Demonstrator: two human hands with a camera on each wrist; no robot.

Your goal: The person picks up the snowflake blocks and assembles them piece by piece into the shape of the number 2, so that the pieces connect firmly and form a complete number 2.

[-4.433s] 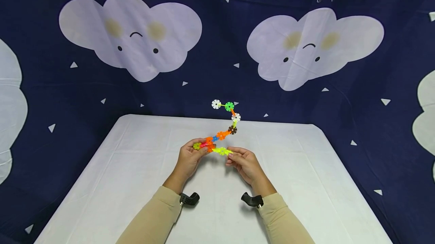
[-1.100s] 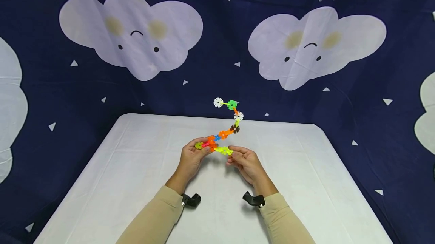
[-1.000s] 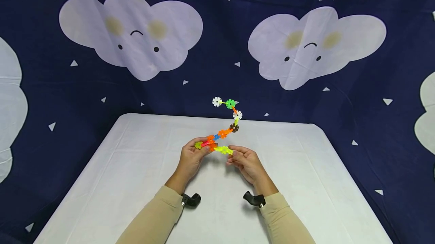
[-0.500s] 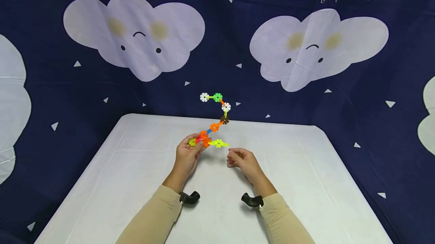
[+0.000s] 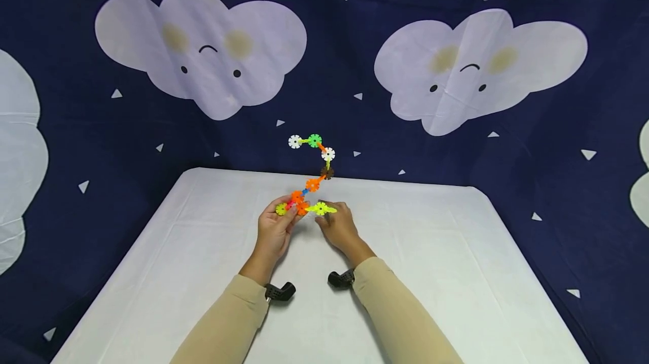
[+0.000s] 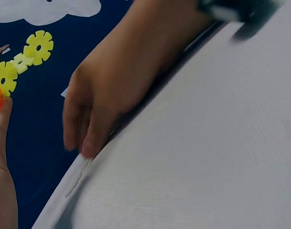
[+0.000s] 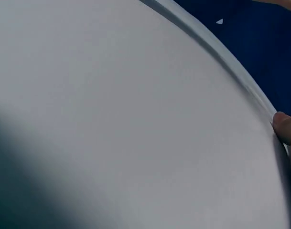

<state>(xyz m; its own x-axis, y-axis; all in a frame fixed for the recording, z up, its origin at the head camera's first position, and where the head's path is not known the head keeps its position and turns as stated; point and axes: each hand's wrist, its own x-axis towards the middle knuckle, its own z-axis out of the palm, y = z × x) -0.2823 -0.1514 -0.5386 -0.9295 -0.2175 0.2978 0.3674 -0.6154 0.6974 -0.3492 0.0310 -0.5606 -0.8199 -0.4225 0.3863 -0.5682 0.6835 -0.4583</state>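
Note:
A chain of interlocking snowflake discs point(image 5: 312, 185) hangs above the table in the head view. It curves up through brown, white and green discs to a white disc point(image 5: 295, 141). My left hand point(image 5: 272, 231) pinches its red and orange lower part between thumb and fingers. A yellow disc branch point(image 5: 321, 208) points right from there. My right hand point(image 5: 341, 229) sits just behind and below that branch. In the left wrist view the right hand point(image 6: 112, 81) has its fingers pointing down with nothing between them, apart from the yellow discs point(image 6: 38, 47). The right wrist view shows only fingertips point(image 7: 286, 129) at its edge.
A white-covered table point(image 5: 405, 229) lies beneath both hands, its far edge behind the chain. Beyond it hangs a dark blue cloth point(image 5: 334, 71) printed with clouds and triangles. Black wrist devices point(image 5: 280, 292) are strapped at both sleeves.
My right hand let go of the yellow end of the chain and moved left, behind and below the branch. My left hand shifted slightly left and up with the chain.

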